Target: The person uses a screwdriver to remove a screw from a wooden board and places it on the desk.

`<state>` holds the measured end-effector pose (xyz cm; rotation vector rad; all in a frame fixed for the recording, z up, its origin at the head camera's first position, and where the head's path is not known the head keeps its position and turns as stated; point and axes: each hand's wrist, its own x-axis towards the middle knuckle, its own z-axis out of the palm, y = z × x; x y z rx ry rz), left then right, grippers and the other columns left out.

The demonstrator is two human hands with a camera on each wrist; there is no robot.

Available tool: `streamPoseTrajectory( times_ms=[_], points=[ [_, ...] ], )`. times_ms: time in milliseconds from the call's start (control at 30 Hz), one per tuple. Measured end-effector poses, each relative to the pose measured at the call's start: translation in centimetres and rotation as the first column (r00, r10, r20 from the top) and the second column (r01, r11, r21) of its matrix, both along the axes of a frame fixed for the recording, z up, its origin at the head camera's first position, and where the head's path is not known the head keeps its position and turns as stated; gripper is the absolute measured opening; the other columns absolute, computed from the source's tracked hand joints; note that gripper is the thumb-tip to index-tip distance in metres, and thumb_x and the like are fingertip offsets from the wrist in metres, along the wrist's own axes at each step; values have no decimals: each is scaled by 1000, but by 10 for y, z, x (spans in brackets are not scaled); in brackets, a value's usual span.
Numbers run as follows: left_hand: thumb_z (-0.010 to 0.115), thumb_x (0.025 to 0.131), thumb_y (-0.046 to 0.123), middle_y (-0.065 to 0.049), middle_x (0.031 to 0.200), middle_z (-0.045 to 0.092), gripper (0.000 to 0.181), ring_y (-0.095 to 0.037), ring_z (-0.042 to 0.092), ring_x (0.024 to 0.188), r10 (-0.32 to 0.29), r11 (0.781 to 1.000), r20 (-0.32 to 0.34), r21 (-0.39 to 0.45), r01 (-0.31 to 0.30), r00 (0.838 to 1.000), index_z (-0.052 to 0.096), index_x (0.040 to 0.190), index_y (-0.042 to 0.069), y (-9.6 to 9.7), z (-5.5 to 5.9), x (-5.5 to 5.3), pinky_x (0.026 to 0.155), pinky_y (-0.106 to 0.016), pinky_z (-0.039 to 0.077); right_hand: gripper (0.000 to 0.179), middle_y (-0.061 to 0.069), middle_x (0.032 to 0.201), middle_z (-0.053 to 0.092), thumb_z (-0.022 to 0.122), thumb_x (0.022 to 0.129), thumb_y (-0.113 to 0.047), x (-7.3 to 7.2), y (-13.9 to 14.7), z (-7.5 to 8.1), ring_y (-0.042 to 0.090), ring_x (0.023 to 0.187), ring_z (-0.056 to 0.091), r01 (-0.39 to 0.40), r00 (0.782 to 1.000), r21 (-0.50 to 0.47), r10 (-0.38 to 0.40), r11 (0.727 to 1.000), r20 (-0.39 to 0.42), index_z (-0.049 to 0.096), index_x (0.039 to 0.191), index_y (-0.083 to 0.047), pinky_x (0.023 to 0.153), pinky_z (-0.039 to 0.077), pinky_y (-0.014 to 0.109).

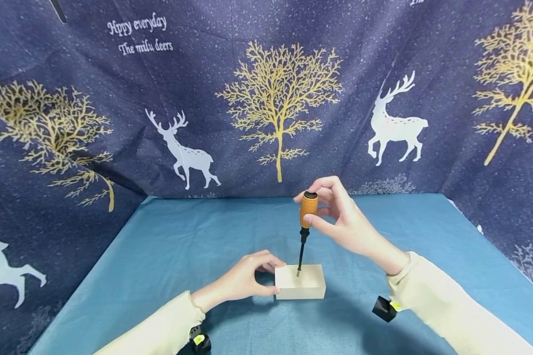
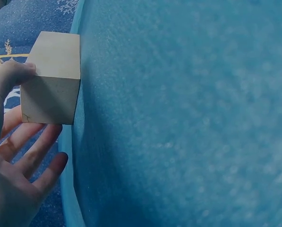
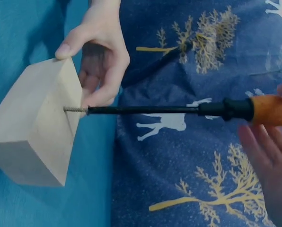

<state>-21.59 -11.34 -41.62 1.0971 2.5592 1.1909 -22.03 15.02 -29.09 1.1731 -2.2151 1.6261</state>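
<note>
A pale wooden block lies on the blue cloth, and my left hand grips its left end between thumb and fingers. A screw stands upright in the block's top face, part of its thread showing. On the screw's head rests the tip of a screwdriver with an orange handle and black shaft. My right hand holds the handle by thumb and fingers, one finger at its black end cap. In the left wrist view the block sits between the left thumb and fingers; the screwdriver is out of that view.
Blue cloth covers the table. Behind it hangs a dark blue curtain printed with deer and golden trees. Black wrist cameras are strapped below both sleeves.
</note>
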Motion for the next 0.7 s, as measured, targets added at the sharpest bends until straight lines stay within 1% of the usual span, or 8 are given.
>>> streamPoseTrajectory(
  times_ms=[67, 133, 300, 367, 467, 600, 633, 700],
  points=[
    [82, 80, 22, 8, 115, 66, 44, -2, 65, 99, -1, 1000, -11, 1, 1, 1000, 66, 120, 24, 0, 0, 0, 92, -26, 55, 53, 8, 119, 61, 72, 88, -3, 2, -3, 1, 10, 100, 65, 105, 994, 30, -105, 994, -9, 36, 126, -9, 81, 58, 29],
    [82, 79, 22, 8, 115, 66, 44, -3, 65, 99, -3, 1000, -21, 4, 3, 1000, 66, 120, 24, 1, 0, 0, 92, -27, 55, 57, 6, 110, 60, 77, 84, -5, 3, -5, 3, 11, 92, 65, 160, 987, 46, -160, 986, -3, 38, 125, -11, 77, 58, 29],
    [82, 79, 22, 8, 115, 66, 45, -3, 65, 99, -7, 1000, -10, 13, 7, 1000, 66, 121, 24, 1, 0, 0, 92, -27, 55, 54, 7, 100, 60, 76, 85, -4, 4, -4, 8, 15, 92, 65, 130, 991, 50, -132, 990, 32, 40, 124, -12, 78, 58, 31],
    [82, 79, 22, 9, 115, 65, 45, -2, 65, 100, -6, 1000, -2, 10, 6, 1000, 66, 121, 25, 1, 0, 0, 92, -27, 55, 50, 8, 105, 62, 74, 86, -3, 3, -1, 9, 12, 96, 66, 82, 996, 48, -84, 995, 39, 42, 125, -10, 81, 58, 30],
    [82, 80, 23, 9, 115, 65, 44, -2, 65, 100, -8, 1000, 5, 12, 8, 1000, 66, 121, 26, 1, 0, 0, 93, -27, 55, 45, 13, 116, 65, 67, 90, 1, 1, 5, 12, 13, 104, 68, -67, 996, 26, 66, 997, 55, 44, 128, -4, 84, 59, 32],
    [82, 81, 24, 8, 115, 66, 43, -4, 65, 100, -15, 1000, 5, 19, 15, 1000, 66, 121, 26, 0, 0, 0, 92, -28, 55, 40, 13, 127, 65, 56, 94, 8, -3, 12, 14, 19, 115, 67, -264, 961, 0, 263, 965, 88, 39, 130, 1, 88, 58, 35],
    [82, 81, 24, 7, 115, 66, 43, -4, 65, 100, -17, 1000, 2, 20, 17, 1000, 66, 121, 25, 0, 0, 0, 92, -28, 55, 40, 11, 129, 64, 55, 95, 8, -3, 13, 14, 19, 116, 66, -278, 957, 3, 277, 961, 89, 38, 130, 0, 89, 58, 34],
    [82, 81, 24, 6, 115, 66, 43, -5, 66, 99, -22, 1000, -7, 20, 22, 1000, 66, 121, 24, -1, 0, 0, 92, -28, 55, 41, 7, 130, 64, 56, 95, 7, -3, 11, 12, 17, 118, 65, -252, 966, 26, 250, 967, 67, 37, 130, -2, 90, 57, 34]
  ],
)
